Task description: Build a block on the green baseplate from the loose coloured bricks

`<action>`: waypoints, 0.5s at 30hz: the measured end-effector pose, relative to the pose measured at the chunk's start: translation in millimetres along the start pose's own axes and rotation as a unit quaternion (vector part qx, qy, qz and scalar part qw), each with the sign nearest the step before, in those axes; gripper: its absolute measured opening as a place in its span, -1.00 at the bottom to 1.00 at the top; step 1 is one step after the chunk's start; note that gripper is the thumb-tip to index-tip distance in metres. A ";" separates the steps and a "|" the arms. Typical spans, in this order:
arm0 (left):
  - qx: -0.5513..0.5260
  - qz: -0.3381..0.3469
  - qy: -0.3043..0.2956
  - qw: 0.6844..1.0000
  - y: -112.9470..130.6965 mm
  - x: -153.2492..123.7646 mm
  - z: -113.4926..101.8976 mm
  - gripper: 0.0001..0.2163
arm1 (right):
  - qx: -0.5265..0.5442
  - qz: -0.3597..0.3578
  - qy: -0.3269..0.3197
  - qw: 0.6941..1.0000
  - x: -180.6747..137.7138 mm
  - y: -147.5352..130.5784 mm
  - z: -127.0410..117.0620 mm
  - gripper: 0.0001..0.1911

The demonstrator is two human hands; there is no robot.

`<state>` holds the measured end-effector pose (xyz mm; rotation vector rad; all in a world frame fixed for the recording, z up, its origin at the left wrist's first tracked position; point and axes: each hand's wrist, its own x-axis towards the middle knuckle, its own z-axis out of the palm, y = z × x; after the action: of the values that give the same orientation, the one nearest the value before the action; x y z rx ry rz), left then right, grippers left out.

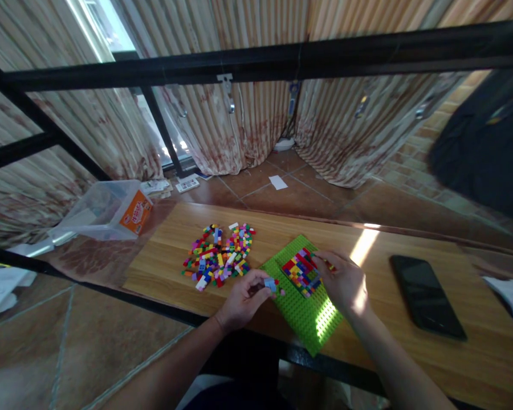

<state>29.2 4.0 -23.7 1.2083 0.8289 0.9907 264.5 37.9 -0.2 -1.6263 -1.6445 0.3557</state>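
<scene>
My left hand (247,300) is closed around a few small toy bricks (270,283), a light blue one showing plainest at the fingertips. It hovers by the left edge of a green baseplate (297,319). On that plate sits a patch of multicoloured bricks (301,272). Over the patch's right side is my right hand (344,282), its thumb and fingers pinched together at the bricks. Red and yellow show beside those fingers, but I cannot make out what they grip. Left of the plate lies a loose pile of coloured bricks (220,259).
A black phone (427,296) lies on the wooden table (162,250) at the right. Beyond the table's left end stands a clear plastic box (98,210) with an orange label. A black metal bar (256,65) crosses in front of the curtains.
</scene>
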 end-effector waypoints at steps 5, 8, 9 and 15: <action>-0.011 -0.007 0.002 1.000 5.5 0.2 2.0 -0.79 | -0.021 0.019 -0.028 0.999 2.9 -0.9 6.5 -0.69; -0.008 -0.012 0.006 1.000 7.1 0.0 2.3 -0.80 | -0.032 0.030 -0.026 0.999 5.1 -1.7 8.1 -0.70; -0.008 -0.013 0.005 1.000 6.8 -0.2 2.3 -0.80 | -0.030 0.036 -0.024 0.999 6.0 -1.9 8.5 -0.70; -0.017 -0.013 -0.006 1.000 2.3 -1.2 2.0 -0.80 | 0.020 0.097 -0.024 0.995 9.1 -2.1 10.1 -0.71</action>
<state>30.2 2.3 -21.1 1.1709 0.8144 0.9716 257.2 49.3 -2.4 -1.7644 -1.5088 0.5259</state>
